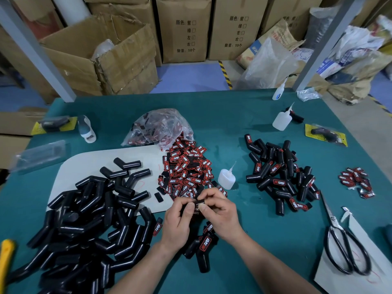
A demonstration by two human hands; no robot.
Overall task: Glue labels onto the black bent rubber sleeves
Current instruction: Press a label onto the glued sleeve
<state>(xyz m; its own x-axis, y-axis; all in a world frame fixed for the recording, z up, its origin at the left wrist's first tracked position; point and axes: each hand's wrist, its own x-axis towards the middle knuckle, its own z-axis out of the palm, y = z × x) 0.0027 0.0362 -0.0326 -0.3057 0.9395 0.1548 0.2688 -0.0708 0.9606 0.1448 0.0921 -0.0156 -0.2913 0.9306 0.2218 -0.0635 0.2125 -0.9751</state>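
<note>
My left hand (179, 221) and my right hand (220, 211) together grip one black bent rubber sleeve (199, 202) above the green table, thumbs pressing a label (196, 209) onto it. A big heap of bare black sleeves (84, 225) lies at the left. A heap of red-and-black labels (186, 170) sits just beyond my hands. A small glue bottle (226, 178) stands right of the labels. Labelled sleeves lie in a pile (280, 177) at the right, and a few more (204, 242) under my wrists.
A plastic bag of labels (158, 127) lies behind the label heap. Two more glue bottles (282, 119) (279, 92) stand at the far right. Scissors (341, 249) lie at the right edge, near a small label pile (357, 181). Cardboard boxes (101, 54) stand beyond the table.
</note>
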